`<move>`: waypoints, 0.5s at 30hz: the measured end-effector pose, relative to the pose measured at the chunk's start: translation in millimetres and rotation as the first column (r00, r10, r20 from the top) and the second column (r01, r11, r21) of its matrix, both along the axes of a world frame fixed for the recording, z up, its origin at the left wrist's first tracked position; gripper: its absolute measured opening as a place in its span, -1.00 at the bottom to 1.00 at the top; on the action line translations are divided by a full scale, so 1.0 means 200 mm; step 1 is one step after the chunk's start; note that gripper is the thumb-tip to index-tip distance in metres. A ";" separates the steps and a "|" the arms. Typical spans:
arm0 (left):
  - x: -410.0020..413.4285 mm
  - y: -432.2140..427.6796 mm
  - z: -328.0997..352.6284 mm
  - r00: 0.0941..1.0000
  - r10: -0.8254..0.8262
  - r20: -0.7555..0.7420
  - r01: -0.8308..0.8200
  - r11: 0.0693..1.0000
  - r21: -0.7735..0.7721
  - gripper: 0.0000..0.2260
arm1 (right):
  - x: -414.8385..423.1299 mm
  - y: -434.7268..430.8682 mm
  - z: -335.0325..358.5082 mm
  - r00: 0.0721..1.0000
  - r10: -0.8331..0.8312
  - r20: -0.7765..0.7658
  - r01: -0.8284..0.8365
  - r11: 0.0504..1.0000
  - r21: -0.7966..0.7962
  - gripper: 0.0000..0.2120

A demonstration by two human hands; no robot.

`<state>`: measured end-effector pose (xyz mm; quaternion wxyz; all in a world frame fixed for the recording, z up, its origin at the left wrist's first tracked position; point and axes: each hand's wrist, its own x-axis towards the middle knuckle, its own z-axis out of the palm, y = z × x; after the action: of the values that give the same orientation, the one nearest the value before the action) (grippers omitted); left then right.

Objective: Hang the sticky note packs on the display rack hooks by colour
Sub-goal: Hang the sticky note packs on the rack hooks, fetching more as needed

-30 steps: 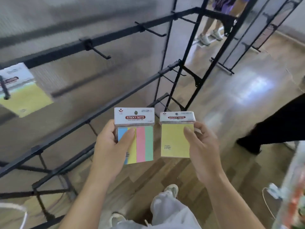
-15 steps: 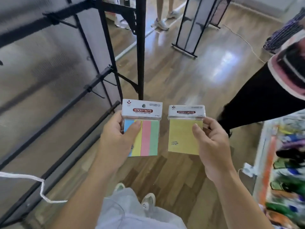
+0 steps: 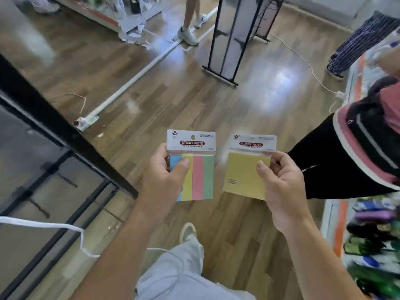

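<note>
1. Head view, setting. You look down on a wooden floor (image 3: pixel 173 94). The display rack (image 3: pixel 54 124) fills the left edge as a black frame with cross rails. Short pegs project from its lower rails but are blurred.
2. Left grip (image 3: pixel 164 180). It is just to the right of the display rack and holds the multicolour pack (image 3: pixel 199 169). The thumb is pressed across the blue and yellow strips and the fingers are behind the pack. The pack stands upright, with its "STICKY NOTE" header card uppermost.
3. Right grip (image 3: pixel 281 182). It is farther right of the display rack and holds the yellow pack (image 3: pixel 244 172) by its right edge. The thumb is on the front face and the fingers are curled behind. This pack is tilted a little.
4. Packs. The two are side by side and apart. Both are held in the air above the floor and are off the display rack.
5. A white cord (image 3: pixel 54 226) loops across the lower part of the display rack.
6. Beyond the display rack, a white tube (image 3: pixel 134 76) lies on the floor. A second rack stand (image 3: pixel 219 75) is well apart from it.
7. On the side far from the display rack are a bystander (image 3: pixel 324 161) in black trousers and a blurred shelf of goods (image 3: pixel 372 234).
8. Below the packs, to the right of the display rack's foot, are your pale trouser leg (image 3: pixel 179 267) and one shoe (image 3: pixel 187 231).
</note>
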<state>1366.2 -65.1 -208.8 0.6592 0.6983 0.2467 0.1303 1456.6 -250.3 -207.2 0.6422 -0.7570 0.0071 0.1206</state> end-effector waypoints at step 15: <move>1.57 0.23 0.10 1.000 0.017 0.020 -0.017 0.999 0.027 -0.75 | 1.54 0.18 -0.01 0.997 -0.075 0.000 0.075 0.995 0.072 -0.82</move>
<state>1679.4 -18.4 -188.4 0.6510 0.7037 0.2445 0.1459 1764.3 -213.5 -209.0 0.6732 -0.7327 0.0306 0.0956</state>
